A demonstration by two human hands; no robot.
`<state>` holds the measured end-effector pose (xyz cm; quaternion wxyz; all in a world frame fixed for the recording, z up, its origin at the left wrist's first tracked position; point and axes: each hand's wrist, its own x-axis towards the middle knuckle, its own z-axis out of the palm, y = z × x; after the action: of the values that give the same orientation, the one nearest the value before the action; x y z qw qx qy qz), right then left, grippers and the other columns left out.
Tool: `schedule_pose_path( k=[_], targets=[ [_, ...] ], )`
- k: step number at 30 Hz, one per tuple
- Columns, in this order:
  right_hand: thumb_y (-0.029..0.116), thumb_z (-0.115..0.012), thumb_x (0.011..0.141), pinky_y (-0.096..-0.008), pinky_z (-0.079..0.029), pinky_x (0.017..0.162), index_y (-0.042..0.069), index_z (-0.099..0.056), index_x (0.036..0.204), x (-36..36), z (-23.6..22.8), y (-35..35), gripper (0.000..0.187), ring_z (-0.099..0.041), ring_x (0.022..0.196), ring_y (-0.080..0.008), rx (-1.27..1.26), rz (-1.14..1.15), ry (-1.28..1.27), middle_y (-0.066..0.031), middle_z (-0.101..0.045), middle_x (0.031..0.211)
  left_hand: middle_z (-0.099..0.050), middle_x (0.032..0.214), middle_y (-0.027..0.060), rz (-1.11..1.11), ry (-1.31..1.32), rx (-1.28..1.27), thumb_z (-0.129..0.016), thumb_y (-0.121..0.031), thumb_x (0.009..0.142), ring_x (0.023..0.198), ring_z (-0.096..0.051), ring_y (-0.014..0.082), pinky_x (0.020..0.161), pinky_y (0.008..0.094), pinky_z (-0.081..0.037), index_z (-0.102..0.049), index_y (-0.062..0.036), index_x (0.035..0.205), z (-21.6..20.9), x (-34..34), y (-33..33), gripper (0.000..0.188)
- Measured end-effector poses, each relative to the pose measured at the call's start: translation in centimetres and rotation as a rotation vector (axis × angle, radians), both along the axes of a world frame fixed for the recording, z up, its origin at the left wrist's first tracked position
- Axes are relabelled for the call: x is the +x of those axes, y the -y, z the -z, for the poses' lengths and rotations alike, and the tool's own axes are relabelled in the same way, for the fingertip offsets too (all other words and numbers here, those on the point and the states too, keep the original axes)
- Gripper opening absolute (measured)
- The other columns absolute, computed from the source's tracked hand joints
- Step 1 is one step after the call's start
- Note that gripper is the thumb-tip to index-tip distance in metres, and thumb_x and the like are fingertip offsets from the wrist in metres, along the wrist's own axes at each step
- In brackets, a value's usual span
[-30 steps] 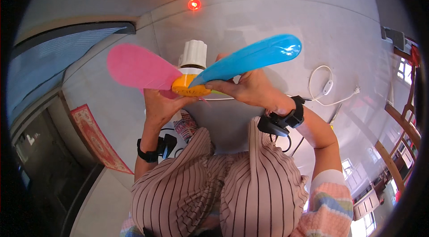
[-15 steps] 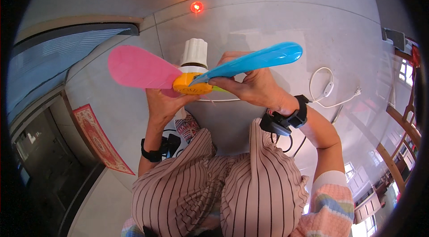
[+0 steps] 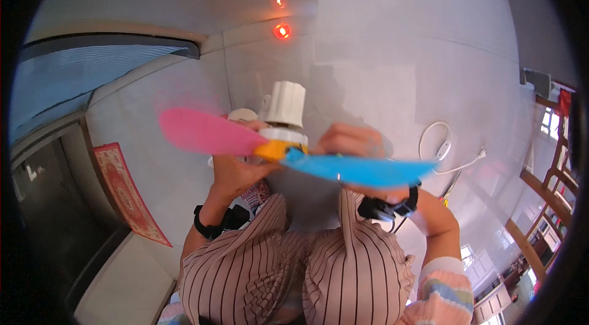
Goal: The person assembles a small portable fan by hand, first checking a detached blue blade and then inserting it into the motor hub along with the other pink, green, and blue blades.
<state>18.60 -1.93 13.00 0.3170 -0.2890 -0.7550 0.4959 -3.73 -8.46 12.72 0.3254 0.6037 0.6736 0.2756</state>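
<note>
A small electric fan stands in front of me, its white ribbed motor housing point(image 3: 287, 103) pointing away. On its orange hub point(image 3: 272, 150) sit a pink blade point(image 3: 208, 132) reaching left and a blue blade point(image 3: 368, 170) reaching right. My left hand point(image 3: 236, 172) is closed round the fan just behind the hub, thumb toward me and fingertips beside the housing; the pink blade hides part of it. Behind the blue blade is my right hand point(image 3: 353, 140), its fingers bent and smeared by motion. Whether it touches the fan cannot be made out.
On the pale floor to the right lies a white cord point(image 3: 423, 135) with an inline switch and plug. A red patterned mat point(image 3: 130, 195) lies at the left, beside a dark doorway. Red lights point(image 3: 282, 31) glow at the far side. Wooden furniture point(image 3: 524, 233) stands far right.
The blue blade's tip has swung down toward me, and the blades look blurred. My right hand no longer pinches the blue blade's near edge. The whole view has shifted slightly.
</note>
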Motion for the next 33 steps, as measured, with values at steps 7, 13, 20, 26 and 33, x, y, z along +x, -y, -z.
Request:
schedule_pose_path(
  k=[7,13,20,26,33],
  targets=[
    [0.012,-0.066,0.069,-0.0313,-0.048,0.052,0.000,-0.061,0.095,2.2,-2.4,1.6,0.030,-0.060,0.066,-0.0241,0.122,-0.114,0.004,-0.0123,-0.057,0.078,-0.060,0.086,-0.0036,0.165,-0.044,0.200,-0.082,-0.038,0.056,0.081,-0.056,0.0145,0.094,0.0428,-0.027,-0.058,-0.0161,0.090,-0.3,1.3,0.2,0.048],
    [0.014,-0.067,0.070,-0.0316,-0.048,0.056,-0.001,-0.060,0.098,2.6,-2.9,2.0,0.032,-0.060,0.069,-0.0255,0.063,-0.115,0.049,-0.0148,-0.058,0.081,-0.059,0.085,-0.0046,0.210,-0.072,0.232,-0.082,-0.038,0.057,0.080,-0.056,0.0141,0.093,0.0421,-0.027,-0.058,-0.0162,0.092,0.2,1.7,0.3,0.048],
    [0.015,-0.067,0.072,-0.0311,-0.049,0.059,0.001,-0.058,0.101,2.3,-2.2,1.7,0.033,-0.059,0.073,-0.0255,0.020,-0.161,0.100,-0.0143,-0.056,0.085,-0.060,0.092,-0.0042,0.198,0.007,0.129,-0.084,-0.034,0.054,0.091,-0.055,0.0149,0.096,0.0451,-0.027,-0.060,-0.0173,0.084,1.3,1.2,0.7,0.042],
    [0.014,-0.066,0.073,-0.0303,-0.049,0.060,0.002,-0.058,0.102,1.8,-2.1,1.8,0.033,-0.059,0.074,-0.0245,0.047,-0.159,0.114,-0.0134,-0.056,0.086,-0.061,0.099,-0.0038,0.278,0.065,0.050,-0.084,-0.035,0.052,0.095,-0.055,0.0160,0.100,0.0457,-0.025,-0.062,-0.0188,0.081,1.2,-0.2,-0.1,0.039],
    [0.011,-0.064,0.073,-0.0308,-0.049,0.059,0.001,-0.058,0.102,1.1,-2.3,1.7,0.031,-0.059,0.073,-0.0245,0.043,-0.155,0.119,-0.0130,-0.056,0.085,-0.058,0.106,-0.0003,0.232,0.134,0.074,-0.084,-0.043,0.047,0.106,-0.050,0.0217,0.102,0.0506,-0.020,-0.064,-0.0198,0.090,2.4,-1.2,0.4,0.053]
  ],
)
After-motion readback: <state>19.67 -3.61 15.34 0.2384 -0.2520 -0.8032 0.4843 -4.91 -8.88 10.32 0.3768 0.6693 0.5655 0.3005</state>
